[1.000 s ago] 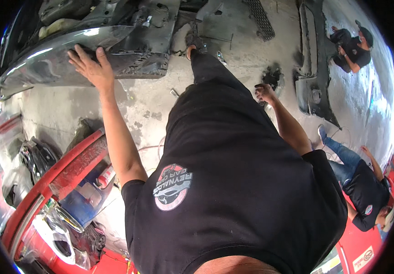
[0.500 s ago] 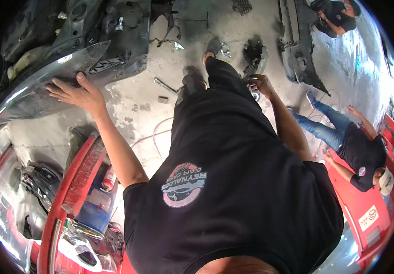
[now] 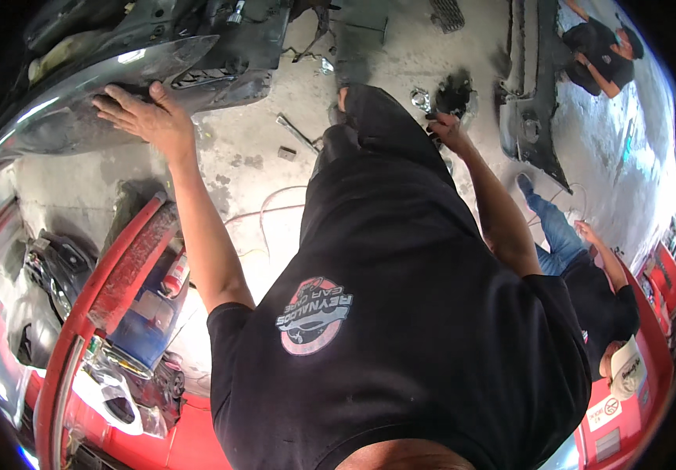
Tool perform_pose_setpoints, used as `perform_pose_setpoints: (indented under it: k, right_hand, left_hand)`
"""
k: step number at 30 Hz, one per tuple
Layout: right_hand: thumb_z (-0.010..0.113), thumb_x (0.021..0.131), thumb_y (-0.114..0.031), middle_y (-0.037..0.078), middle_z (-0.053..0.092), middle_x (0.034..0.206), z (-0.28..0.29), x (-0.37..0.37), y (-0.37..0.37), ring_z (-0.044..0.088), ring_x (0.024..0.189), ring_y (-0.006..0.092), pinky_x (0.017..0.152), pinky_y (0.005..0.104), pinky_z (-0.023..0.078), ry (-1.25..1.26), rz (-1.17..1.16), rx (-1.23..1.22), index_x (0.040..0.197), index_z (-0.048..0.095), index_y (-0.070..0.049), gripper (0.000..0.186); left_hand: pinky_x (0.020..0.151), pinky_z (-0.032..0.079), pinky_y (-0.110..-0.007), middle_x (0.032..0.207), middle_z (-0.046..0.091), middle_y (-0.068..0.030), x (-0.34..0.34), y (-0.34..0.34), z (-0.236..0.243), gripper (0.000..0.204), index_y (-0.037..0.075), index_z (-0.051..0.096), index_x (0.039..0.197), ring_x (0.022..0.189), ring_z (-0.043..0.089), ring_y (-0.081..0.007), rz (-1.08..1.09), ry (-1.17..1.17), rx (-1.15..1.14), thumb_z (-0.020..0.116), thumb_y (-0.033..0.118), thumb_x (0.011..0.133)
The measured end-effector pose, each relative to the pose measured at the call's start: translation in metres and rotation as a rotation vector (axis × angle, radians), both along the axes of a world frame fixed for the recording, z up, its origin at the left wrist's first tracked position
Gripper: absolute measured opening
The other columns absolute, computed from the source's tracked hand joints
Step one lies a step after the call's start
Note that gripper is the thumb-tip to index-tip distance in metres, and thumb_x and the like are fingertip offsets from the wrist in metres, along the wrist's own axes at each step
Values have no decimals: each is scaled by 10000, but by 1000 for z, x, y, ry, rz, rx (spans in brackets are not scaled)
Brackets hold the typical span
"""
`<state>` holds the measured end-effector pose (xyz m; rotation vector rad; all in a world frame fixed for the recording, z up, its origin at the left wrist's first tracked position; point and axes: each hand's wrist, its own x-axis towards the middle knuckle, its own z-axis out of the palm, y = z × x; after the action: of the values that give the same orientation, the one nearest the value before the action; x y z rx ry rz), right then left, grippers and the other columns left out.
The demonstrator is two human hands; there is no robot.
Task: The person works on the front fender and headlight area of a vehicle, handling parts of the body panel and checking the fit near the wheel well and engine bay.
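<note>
Floor (image 3: 244,141): stained grey concrete beneath both hands
Left hand (image 3: 150,121): spread open against glossy dark curved car panel (image 3: 56,129)
Right hand (image 3: 449,131): half-curled; cannot tell whether it holds anything

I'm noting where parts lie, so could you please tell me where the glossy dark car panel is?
In the head view, the glossy dark car panel is at the upper left, with the left hand over its right half.
</note>
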<state>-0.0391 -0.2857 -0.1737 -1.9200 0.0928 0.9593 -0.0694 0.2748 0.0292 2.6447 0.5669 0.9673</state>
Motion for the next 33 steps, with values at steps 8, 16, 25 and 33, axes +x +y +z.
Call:
perform_pose_setpoints:
  k: [8, 16, 25, 33]
  right_hand:
    - [578, 924, -165, 61, 649, 785, -28, -3, -18, 624, 655, 149, 559, 277, 507, 229, -123, -17, 1116, 651, -5, 260]
    - [568, 836, -117, 119, 722, 839, -26, 22, 8, 686, 653, 176, 548, 308, 523, 99, -46, -103, 1114, 665, 11, 320]
    - [609, 850, -181, 112, 711, 846, -4, 13, 12, 669, 708, 173, 627, 317, 536, -97, 24, -66, 1119, 676, 4, 334]
    - [272, 1028, -396, 237, 625, 1154, -20, -9, -49, 647, 931, 371, 788, 467, 535, 441, -193, 356, 1356, 457, 33, 570]
  left_hand:
    - [1130, 146, -670, 1581, 63, -326, -2, -2, 9, 782, 19, 178, 1543, 1432, 51, -578, -22, 17, 3, 438, 515, 997]
    - [1135, 144, -660, 1568, 50, -354, -6, 0, 9, 823, -31, 179, 1526, 1426, 58, -586, -23, 52, 9, 451, 530, 989]
    - [1126, 159, -668, 1583, 98, -318, -1, 1, -3, 840, 11, 204, 1539, 1438, 90, -562, 24, 12, 53, 431, 592, 977]
    - [1121, 148, -676, 1573, 63, -346, -3, 1, 2, 833, -4, 196, 1536, 1430, 78, -579, -11, 26, 47, 405, 587, 987]
